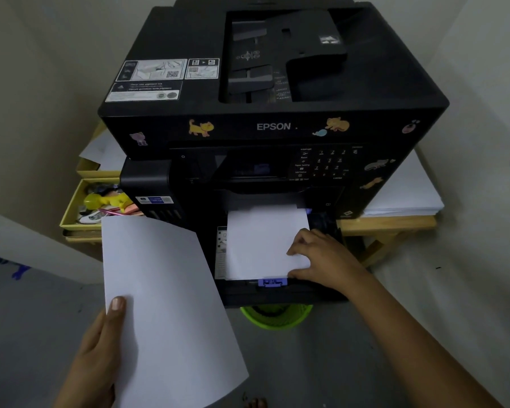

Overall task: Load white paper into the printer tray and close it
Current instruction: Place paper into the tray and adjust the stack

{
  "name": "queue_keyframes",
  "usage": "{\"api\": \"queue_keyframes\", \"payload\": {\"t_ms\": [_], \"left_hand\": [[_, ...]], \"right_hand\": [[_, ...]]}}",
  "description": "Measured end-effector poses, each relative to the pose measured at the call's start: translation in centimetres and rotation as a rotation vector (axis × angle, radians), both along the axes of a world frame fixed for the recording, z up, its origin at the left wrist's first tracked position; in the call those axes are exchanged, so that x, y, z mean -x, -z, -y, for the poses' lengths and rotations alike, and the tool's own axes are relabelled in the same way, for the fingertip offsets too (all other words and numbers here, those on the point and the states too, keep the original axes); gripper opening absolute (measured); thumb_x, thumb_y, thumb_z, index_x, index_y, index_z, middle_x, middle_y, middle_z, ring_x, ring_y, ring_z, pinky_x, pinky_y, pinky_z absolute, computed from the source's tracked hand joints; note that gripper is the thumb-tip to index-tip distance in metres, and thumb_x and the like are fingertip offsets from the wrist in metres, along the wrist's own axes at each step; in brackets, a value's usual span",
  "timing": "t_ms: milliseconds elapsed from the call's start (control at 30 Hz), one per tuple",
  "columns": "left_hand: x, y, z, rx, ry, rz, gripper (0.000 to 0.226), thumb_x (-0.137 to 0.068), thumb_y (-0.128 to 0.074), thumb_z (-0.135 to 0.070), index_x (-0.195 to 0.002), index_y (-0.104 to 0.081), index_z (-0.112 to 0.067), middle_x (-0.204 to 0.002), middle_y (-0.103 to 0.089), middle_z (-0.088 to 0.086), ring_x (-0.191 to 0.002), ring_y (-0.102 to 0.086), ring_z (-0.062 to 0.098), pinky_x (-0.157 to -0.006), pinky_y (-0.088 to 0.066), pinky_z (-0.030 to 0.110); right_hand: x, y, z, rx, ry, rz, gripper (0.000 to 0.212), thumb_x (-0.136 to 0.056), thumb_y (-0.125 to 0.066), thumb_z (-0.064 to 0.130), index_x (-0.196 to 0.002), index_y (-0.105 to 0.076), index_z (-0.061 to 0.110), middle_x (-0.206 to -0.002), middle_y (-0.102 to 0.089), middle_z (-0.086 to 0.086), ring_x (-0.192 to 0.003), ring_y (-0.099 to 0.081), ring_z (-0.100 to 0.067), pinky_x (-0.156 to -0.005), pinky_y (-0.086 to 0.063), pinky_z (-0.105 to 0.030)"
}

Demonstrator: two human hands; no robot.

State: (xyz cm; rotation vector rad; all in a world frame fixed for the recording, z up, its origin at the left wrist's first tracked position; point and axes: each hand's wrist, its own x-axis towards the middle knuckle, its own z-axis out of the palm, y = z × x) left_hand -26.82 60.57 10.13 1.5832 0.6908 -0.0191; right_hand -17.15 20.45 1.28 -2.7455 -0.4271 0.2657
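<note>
The printer at the centre of the frame is black, with white EPSON lettering and cartoon cat stickers: yellow, orange and purple. White labels sit at its upper left. The paper in the tray is plain white, as is the sheet at lower left. The tray is black with a purple-blue clip. Below it shows a lime-green basket. The surface is pale wood; a yellow box at middle left holds a yellow toy. The floor is grey.
</note>
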Motion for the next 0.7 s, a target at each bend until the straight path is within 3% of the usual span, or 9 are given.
{"api": "queue_keyframes", "payload": {"t_ms": [100, 233, 400, 567, 700], "left_hand": [[-0.1, 0.0, 0.1, 0.022, 0.008, 0.022, 0.071, -0.085, -0.055, -0.064, -0.14, -0.058, -0.018, -0.118, -0.064, 0.0, -0.121, -0.057, 0.022, -0.106, -0.036, 0.038], [-0.2, 0.0, 0.4, 0.021, 0.031, 0.03, 0.077, -0.087, -0.059, -0.071, -0.142, -0.056, -0.018, -0.125, -0.063, 0.001, -0.119, -0.057, 0.021, -0.107, -0.036, 0.039], [-0.4, -0.4, 0.8, 0.021, 0.04, -0.009, 0.06, -0.096, -0.05, -0.052, -0.143, -0.055, -0.015, -0.126, -0.061, 0.002, -0.121, -0.055, 0.021, -0.106, -0.036, 0.037], [-0.4, 0.6, -0.1, 0.018, 0.033, -0.045, 0.098, -0.065, -0.063, -0.087, -0.138, -0.061, -0.021, -0.128, -0.067, 0.001, -0.121, -0.061, 0.024, -0.114, -0.038, 0.05], [-0.5, 1.3, -0.7, -0.012, 0.008, -0.055, 0.097, -0.06, -0.065, -0.092, -0.134, -0.063, -0.03, -0.132, -0.068, -0.001, -0.126, -0.061, 0.023, -0.114, -0.038, 0.05]], "right_hand": [[0.1, 0.0, -0.1, -0.005, -0.006, 0.002, 0.058, -0.087, -0.074, 0.065, -0.135, -0.068, 0.033, -0.128, -0.054, 0.014, -0.12, -0.05, -0.011, -0.097, -0.049, -0.034], [0.1, 0.3, 0.2, 0.011, -0.045, 0.037, 0.06, -0.086, -0.075, 0.065, -0.136, -0.069, 0.031, -0.129, -0.055, 0.013, -0.121, -0.052, -0.012, -0.097, -0.048, -0.033], [0.1, 1.1, 0.5, 0.029, -0.138, 0.121, 0.052, -0.091, -0.069, 0.063, -0.13, -0.072, 0.029, -0.123, -0.06, 0.011, -0.115, -0.055, -0.014, -0.095, -0.049, -0.034], [-0.1, 2.0, 0.7, 0.05, -0.154, 0.157, 0.05, -0.093, -0.064, 0.064, -0.125, -0.075, 0.026, -0.12, -0.064, 0.009, -0.113, -0.058, -0.016, -0.094, -0.051, -0.038], [-0.1, 2.2, 0.8, 0.035, -0.13, 0.169, 0.05, -0.094, -0.063, 0.063, -0.124, -0.075, 0.026, -0.12, -0.065, 0.01, -0.113, -0.058, -0.015, -0.093, -0.052, -0.04]]}}
